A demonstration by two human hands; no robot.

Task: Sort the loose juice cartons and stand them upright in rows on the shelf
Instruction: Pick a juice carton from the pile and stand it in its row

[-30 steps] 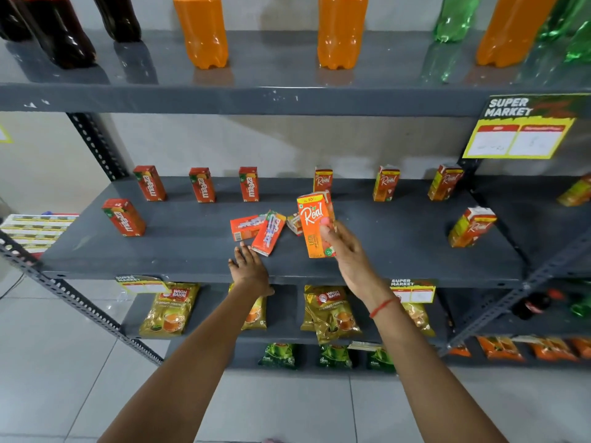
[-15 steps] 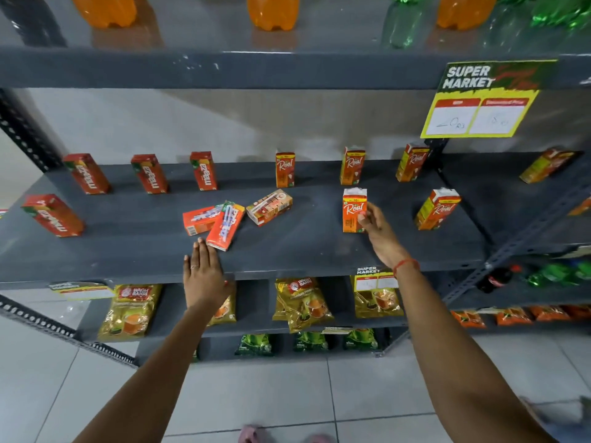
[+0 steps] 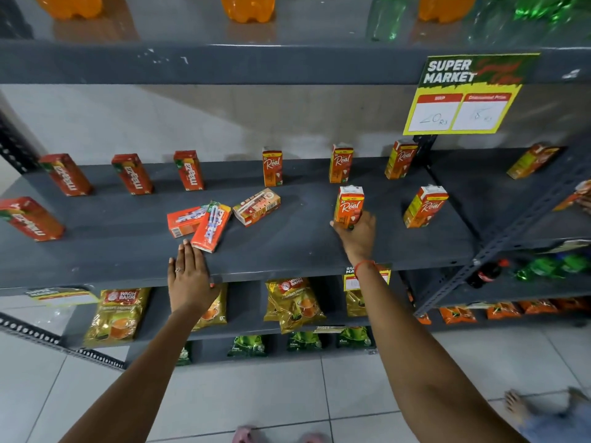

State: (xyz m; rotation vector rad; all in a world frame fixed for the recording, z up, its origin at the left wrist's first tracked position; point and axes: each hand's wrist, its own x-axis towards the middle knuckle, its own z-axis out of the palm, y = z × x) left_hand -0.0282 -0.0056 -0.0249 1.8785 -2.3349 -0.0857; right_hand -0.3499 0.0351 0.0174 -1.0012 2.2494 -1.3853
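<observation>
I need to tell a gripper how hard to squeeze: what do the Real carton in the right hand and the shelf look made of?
Real carton: seemingly coated paperboard, with crisp folded edges and slightly glossy print. Shelf: probably grey-painted metal, thin-edged, with scuffs.

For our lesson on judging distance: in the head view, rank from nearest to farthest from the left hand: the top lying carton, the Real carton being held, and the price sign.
From the left hand:
1. Top lying carton, just beyond the fingertips.
2. Held Real carton, to the right, in the right hand.
3. Price sign, upper right, on the shelf edge above.
</observation>
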